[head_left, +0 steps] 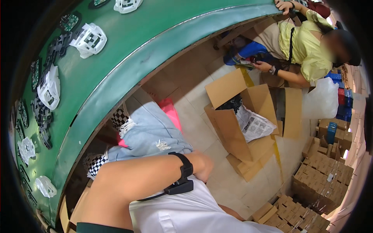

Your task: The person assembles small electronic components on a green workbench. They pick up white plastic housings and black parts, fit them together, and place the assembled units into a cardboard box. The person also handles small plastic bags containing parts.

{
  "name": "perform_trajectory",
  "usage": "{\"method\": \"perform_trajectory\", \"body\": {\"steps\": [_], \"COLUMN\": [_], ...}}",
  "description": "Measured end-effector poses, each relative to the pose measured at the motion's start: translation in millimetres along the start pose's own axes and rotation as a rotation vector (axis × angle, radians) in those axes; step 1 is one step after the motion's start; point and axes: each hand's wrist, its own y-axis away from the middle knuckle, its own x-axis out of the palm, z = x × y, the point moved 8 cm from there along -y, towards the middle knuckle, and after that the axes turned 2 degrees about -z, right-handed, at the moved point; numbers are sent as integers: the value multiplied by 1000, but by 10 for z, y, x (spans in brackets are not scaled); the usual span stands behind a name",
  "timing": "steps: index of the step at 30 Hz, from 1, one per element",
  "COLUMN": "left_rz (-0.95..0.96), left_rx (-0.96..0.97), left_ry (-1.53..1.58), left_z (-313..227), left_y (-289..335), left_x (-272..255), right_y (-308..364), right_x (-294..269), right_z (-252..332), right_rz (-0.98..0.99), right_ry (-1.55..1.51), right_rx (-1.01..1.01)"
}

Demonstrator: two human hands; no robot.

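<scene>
Left forearm [143, 174] lay nearest, across the white shirt [175, 209], black strap [184, 176] at wrist. Left hand [202, 165] sat beside the jeans [155, 132], open carton [229, 132] on the floor [186, 85] beyond; fingers hidden, couldn't tell wide or narrow. Right hand was out of view. Worktop [116, 50] to the left carried white shells [49, 87] and green circuit boards [69, 22]

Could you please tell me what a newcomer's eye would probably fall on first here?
Probably the long green table curving across the upper left, with white plastic shells spread along it. Next might come the open cardboard box right of centre, holding crumpled printed paper, and the co-worker in a yellow top at the upper right. Low in the foreground, the person's bent forearm with its black wrist strap also stands out.
</scene>
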Motion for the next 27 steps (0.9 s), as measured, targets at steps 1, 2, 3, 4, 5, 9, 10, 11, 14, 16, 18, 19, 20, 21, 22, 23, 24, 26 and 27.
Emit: {"method": "perform_trajectory", "body": {"steps": [1,2,3,4,5,9,10,11,14,16,18,19,20,21,22,23,24,26,27], "left_rz": [-51,-93,-134,-227,-303,-640,-651,-664,-736,-871,-970,-998,-938,-856,-883,-877,-950,-1086,-1154], "left_rx": [17,30,43,52,65,125,136,142,126,65,27,20,-35,-79,-77,-94,-73,-12,28], "left_ry": [0,0,1,79,154,393,414,428,558,693,809,840,870,897,930,938,903,817,763], "left_z": [-40,-73,-91,-94,-143,-184,-215,-241,-89,137,254,252,222,194,152,138,88,27,8], "left_y": [-51,-68,-84,-89,18,710,882,1075,1663,2121,2553,2737,2864,2907,2963,3000,3018,2986,2952], "left_x": [-20,-8,-7,-53,-110,-309,-306,-309,-172,-11,257,380,605,790,881,1020,1114,1195,1179], "right_y": [45,50,58,73,95,95,88,83,49,141,342,386,397,407,373,299,223,-22,-134], "right_x": [8,23,44,70,88,265,277,262,14,507,1135,1375,1598,1735,1840,1842,1786,1697,1661], "right_z": [25,-4,9,51,79,228,297,347,528,809,1002,1050,1062,1048,1020,1033,1087,1101,1088], "right_rz": [-7,-5,-11,-15,-20,-39,-42,-36,28,62,180,250,313,365,419,435,450,302,202], "right_ry": [8,4,10,16,27,110,163,210,398,501,703,802,883,946,1007,1132,1258,1289,1050], "right_rx": [-8,-5,-10,-15,-29,-3,12,28,114,168,118,95,84,66,48,35,31,19,67]}}
